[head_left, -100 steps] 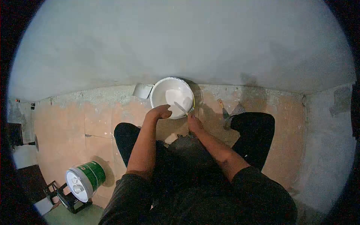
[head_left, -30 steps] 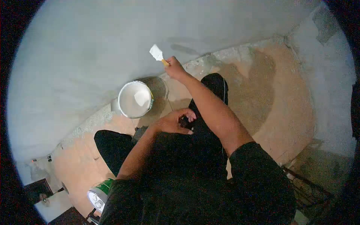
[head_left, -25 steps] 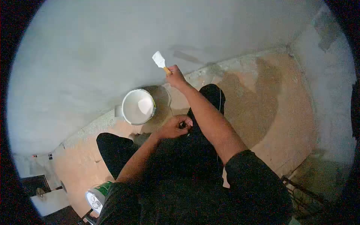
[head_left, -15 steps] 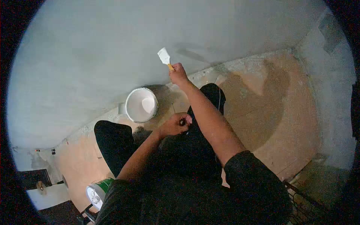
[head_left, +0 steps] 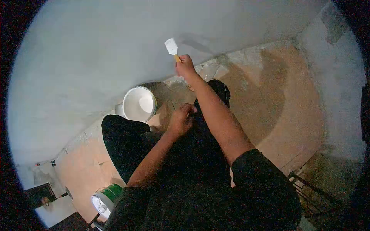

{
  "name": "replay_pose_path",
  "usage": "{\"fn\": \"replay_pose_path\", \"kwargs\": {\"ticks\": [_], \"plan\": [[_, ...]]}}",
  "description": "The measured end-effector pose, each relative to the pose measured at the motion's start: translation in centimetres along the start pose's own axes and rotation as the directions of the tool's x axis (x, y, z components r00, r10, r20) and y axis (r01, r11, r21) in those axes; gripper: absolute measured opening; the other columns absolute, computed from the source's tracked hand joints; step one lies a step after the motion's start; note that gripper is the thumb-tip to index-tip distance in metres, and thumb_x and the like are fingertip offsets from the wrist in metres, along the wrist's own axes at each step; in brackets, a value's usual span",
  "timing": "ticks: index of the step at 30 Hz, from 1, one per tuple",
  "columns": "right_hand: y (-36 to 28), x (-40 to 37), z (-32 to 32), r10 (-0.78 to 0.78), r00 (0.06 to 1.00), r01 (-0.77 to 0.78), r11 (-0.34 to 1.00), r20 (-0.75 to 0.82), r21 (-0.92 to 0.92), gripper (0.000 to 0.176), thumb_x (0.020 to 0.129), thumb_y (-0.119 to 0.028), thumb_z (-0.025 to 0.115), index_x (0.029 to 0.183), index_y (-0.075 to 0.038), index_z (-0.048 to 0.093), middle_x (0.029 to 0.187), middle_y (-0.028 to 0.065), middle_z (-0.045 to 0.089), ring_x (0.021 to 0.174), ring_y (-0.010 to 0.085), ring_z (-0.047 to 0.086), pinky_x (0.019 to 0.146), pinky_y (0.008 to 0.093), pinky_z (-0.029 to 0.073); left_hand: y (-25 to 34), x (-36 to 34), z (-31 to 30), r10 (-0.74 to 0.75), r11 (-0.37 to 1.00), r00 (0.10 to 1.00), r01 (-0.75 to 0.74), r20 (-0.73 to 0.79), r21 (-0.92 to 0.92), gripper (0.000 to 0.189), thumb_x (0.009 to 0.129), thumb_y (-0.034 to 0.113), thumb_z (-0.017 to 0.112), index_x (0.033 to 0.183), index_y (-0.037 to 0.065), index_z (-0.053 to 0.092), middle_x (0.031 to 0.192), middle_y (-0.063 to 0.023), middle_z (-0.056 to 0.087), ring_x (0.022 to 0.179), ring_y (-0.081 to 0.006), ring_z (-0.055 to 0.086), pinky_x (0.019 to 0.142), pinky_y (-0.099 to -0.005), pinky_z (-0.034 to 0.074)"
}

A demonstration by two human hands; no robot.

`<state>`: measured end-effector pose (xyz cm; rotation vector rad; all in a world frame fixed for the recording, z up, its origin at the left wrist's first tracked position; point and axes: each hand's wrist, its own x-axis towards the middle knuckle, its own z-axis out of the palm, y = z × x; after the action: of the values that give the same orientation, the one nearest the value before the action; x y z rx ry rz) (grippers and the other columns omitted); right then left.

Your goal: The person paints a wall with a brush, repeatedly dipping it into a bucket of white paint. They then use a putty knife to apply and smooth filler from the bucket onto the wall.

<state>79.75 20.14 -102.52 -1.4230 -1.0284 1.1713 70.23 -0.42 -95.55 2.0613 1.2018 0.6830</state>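
Note:
My right hand (head_left: pixel 185 67) is closed around the yellow handle of a paintbrush (head_left: pixel 171 46), whose flat head is coated white and points up towards the grey wall (head_left: pixel 96 50). Over my lap, beside my right forearm, my left hand (head_left: pixel 181 120) has its fingers curled in; whether anything is in them I cannot tell. A white bucket (head_left: pixel 125 101) stands on the floor by the wall, just beyond my left knee, with pale white material inside.
Behind my left elbow is a green and white tub (head_left: pixel 111 191). A dark metal frame (head_left: pixel 314 194) stands at the lower right. Brownish floor (head_left: pixel 266 104) runs along the wall to a corner at the right. My bent knees flank my hands.
My right hand and the paintbrush have moved slightly up and to the right in view. My left hand has turned, its fingers now curled over and less visible. The view has shifted a little.

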Motion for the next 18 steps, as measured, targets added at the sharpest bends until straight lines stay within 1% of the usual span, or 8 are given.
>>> {"fn": "replay_pose_path", "kwargs": {"ticks": [2, 5, 7, 11, 12, 15, 17, 18], "plan": [[-0.8, -0.8, -0.3, 0.05, 0.995, -0.061, 0.99, 0.085, 0.127, 0.013, 0.093, -0.01, 0.051, 0.102, -0.002, 0.048, 0.072, 0.0065, 0.056, 0.048, 0.0127, 0.049, 0.04, 0.03, 0.04, -0.3, 0.2, -0.8, -0.018, 0.999, 0.998, 0.016, 0.052, 0.039, 0.029, 0.067, -0.009, 0.054, 0.093, 0.003, 0.062, 0.093, -0.017, 0.065, 0.084, -0.0362, 0.064, 0.073, -0.0437, 0.051], [0.9, -0.7, 0.4, 0.032, 0.995, -0.052, 0.974, 0.093, 0.22, 0.013, 0.093, -0.01, 0.05, 0.103, -0.002, 0.046, 0.073, 0.006, 0.054, 0.051, 0.0125, 0.049, 0.041, 0.0292, 0.039, -0.8, 0.8, -3.3, 0.121, 0.992, 0.967, -0.128, 0.226, 0.016, 0.024, 0.065, -0.008, 0.057, 0.087, 0.001, 0.063, 0.088, -0.0165, 0.066, 0.082, -0.0344, 0.065, 0.073, -0.0446, 0.052], [-1.0, -2.8, 0.3, 0.146, 0.989, -0.15, 0.929, 0.04, 0.339, 0.016, 0.094, -0.009, 0.049, 0.108, -0.003, 0.044, 0.077, 0.0058, 0.054, 0.052, 0.0123, 0.048, 0.042, 0.0294, 0.04, -0.9, 2.0, -4.9, 0.294, 0.94, 0.77, -0.339, 0.566, -0.028, 0.026, 0.066, -0.007, 0.061, 0.089, 0.003, 0.068, 0.089, -0.0147, 0.067, 0.088, -0.0332, 0.066, 0.076, -0.044, 0.053], [-0.2, -2.5, 0.0, 0.133, 0.979, -0.188, 0.888, 0.157, 0.42, 0.021, 0.092, -0.009, 0.05, 0.111, -0.005, 0.046, 0.081, 0.0065, 0.057, 0.053, 0.0123, 0.049, 0.044, 0.0296, 0.043, -1.5, 4.2, -5.9, 0.181, 0.925, 0.686, -0.362, 0.705, 0.115, 0.035, 0.069, -0.002, 0.067, 0.099, 0.015, 0.073, 0.096, -0.0135, 0.07, 0.092, -0.0324, 0.066, 0.08, -0.0422, 0.053], [-0.5, -3.1, -0.3, 0.121, 0.982, -0.172, 0.891, 0.147, 0.42, 0.021, 0.092, -0.009, 0.05, 0.111, -0.005, 0.046, 0.081, 0.0065, 0.057, 0.053, 0.0123, 0.049, 0.044, 0.0296, 0.043, 2.2, 5.9, -8.5, 0.078, 0.927, 0.757, -0.294, 0.649, 0.231, 0.035, 0.069, -0.004, 0.065, 0.1, 0.012, 0.073, 0.095, -0.0151, 0.07, 0.091, -0.0337, 0.066, 0.082, -0.0404, 0.053], [0.7, -2.5, -1.4, 0.023, 0.99, -0.073, 0.925, 0.136, 0.373, 0.018, 0.093, -0.005, 0.049, 0.11, -0.002, 0.052, 0.084, 0.0069, 0.059, 0.057, 0.0141, 0.056, 0.048, 0.0303, 0.046, 1.5, 9.1, -11.1, 0.135, 0.908, 0.846, -0.313, 0.516, 0.276, 0.022, 0.076, 0.001, 0.068, 0.097, 0.008, 0.073, 0.09, -0.015, 0.071, 0.08, -0.029, 0.069, 0.074, -0.0404, 0.055], [-1.3, -4.5, -2.0, 0.04, 0.994, -0.076, 0.917, 0.1, 0.391, 0.018, 0.092, -0.003, 0.05, 0.109, -0.001, 0.052, 0.086, 0.0077, 0.06, 0.061, 0.0143, 0.057, 0.049, 0.0303, 0.047, 1.4, 10.3, -12.2, 0.0, 0.995, 0.998, 0.006, 0.064, -0.097, 0.01, 0.076, 0.01, 0.075, 0.084, 0.003, 0.075, 0.073, -0.0114, 0.07, 0.063, -0.0185, 0.066, 0.058, -0.0316, 0.052], [-1.6, -5.0, -2.3, 0.067, 0.995, -0.091, 0.905, 0.072, 0.416, 0.018, 0.091, -0.002, 0.051, 0.108, 0.0, 0.052, 0.089, 0.0085, 0.061, 0.064, 0.0146, 0.059, 0.051, 0.0302, 0.048, 1.4, 10.6, -12.6, 0.018, 0.995, 0.998, -0.011, 0.061, -0.102, 0.01, 0.076, 0.01, 0.075, 0.084, 0.003, 0.075, 0.073, -0.0114, 0.07, 0.063, -0.0185, 0.066, 0.058, -0.0316, 0.052]]}}
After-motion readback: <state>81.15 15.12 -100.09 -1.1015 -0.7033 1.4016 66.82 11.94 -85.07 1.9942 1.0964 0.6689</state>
